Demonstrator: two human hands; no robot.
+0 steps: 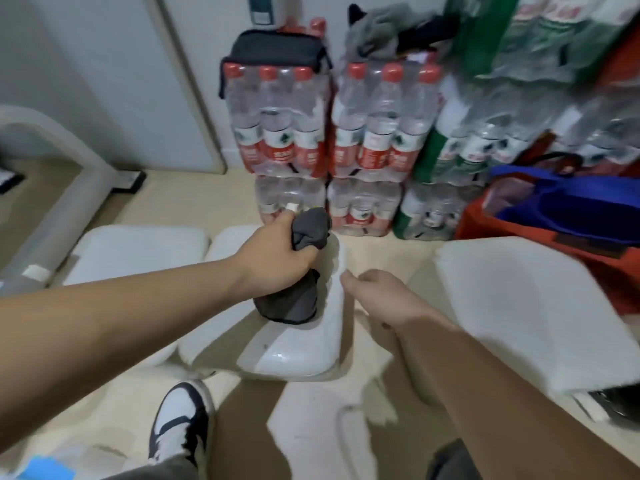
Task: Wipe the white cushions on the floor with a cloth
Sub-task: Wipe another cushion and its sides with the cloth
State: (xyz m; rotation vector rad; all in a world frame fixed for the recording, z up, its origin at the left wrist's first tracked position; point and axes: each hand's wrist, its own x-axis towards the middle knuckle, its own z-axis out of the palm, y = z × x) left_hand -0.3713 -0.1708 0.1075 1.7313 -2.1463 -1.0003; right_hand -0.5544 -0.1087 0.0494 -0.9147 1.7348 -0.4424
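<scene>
Three white cushions lie on the floor. The middle cushion [304, 355] is under my hands, a second cushion [135, 251] lies to its left and a third, larger cushion [526, 313] to the right. My left hand [273, 258] grips a bunched dark grey cloth [294, 303] whose lower end hangs onto the middle cushion. My right hand [384, 299] is at the right edge of that cushion; I cannot tell whether it grips the edge.
Stacked shrink-wrapped packs of water bottles [329, 133] stand against the wall straight ahead. A red and blue bag [561, 216] sits at the right. A grey curved furniture base [52, 216] runs along the left. My shoe [180, 420] stands on the floor near the middle cushion.
</scene>
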